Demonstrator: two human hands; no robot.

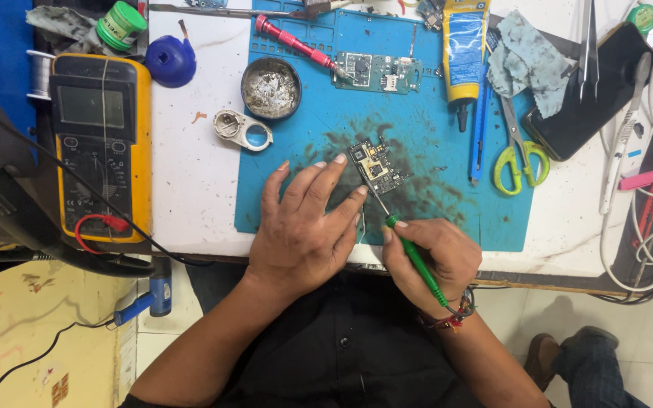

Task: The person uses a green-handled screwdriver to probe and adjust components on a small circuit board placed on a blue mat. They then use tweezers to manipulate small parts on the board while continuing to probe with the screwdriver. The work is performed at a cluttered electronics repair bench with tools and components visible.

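I'm scanning L to R. A yellow meter (101, 147) is sitting far left w/ a red lead plugged in, its lower edge partly covered by a dark cable. A solder spool (38, 74) is peeking out beside it, mostly cut off. A green tin (122, 25) and blue holder (170, 62) are lying up top; a loupe (242, 129) and a round dish (270, 88) of grey residue are sitting by the edge of the blue mat (447, 219).

My left hand (301, 227) is lying open, palm down, fingers spread on the mat, w/ fingertips pressing against the small board (379, 166) and pinning it. The board is sitting mid-mat on a dark smudge, tilted: dark w/ gold-ish pads and a small square chip; finer parts are too small to read.

My right hand (434, 253) is gripping a green screwdriver (416, 257), curled around it, w/ the metal tip touching the board's lower edge. The exact contact spot is hard to make out.

Further right: a second board (377, 72) w/ a red screwdriver (300, 46) touching it, a yellow tube (464, 53), green scissors (519, 155), a rag (530, 57), a dark phone (595, 91) under tweezers, and white cables (648, 227) running off frame.
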